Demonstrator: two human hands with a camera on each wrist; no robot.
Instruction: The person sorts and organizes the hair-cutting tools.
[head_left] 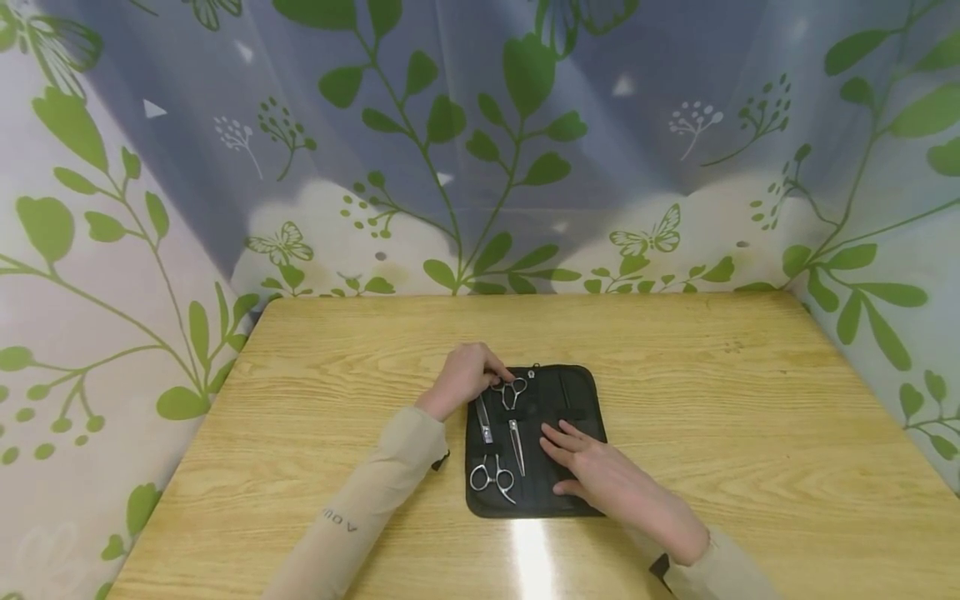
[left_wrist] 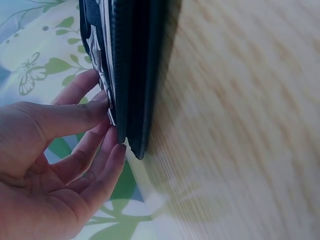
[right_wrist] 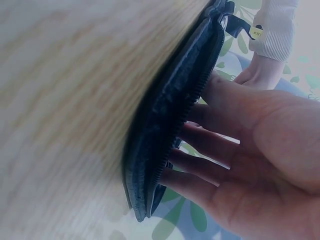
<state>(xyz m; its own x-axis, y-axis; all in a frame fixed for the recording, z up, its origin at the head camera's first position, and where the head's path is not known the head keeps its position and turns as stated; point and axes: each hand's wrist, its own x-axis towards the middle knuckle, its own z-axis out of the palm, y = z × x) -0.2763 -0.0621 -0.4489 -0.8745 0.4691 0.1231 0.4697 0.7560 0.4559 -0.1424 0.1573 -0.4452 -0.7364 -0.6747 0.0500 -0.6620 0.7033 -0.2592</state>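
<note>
A black zippered case [head_left: 534, 500] lies open on the wooden table, holding two pairs of silver scissors. The upper scissors [head_left: 517, 450] have their finger rings toward the far edge, and the lower scissors [head_left: 491, 478] have theirs toward the near edge. At the far left corner, my left hand [head_left: 467, 373] pinches a ring of the upper scissors; in the left wrist view its thumb [left_wrist: 82, 119] lies against the metal. My right hand [head_left: 600, 468] rests on the case's right half with fingers extended, as the right wrist view also shows, its fingertips partly hidden behind the case edge [right_wrist: 175, 100].
Bare wooden tabletop [head_left: 337, 358] surrounds the case. Behind the table and along both sides hang curtains [head_left: 480, 192] printed with green leaves and butterflies. A bright light reflection [head_left: 531, 558] falls on the table in front of the case.
</note>
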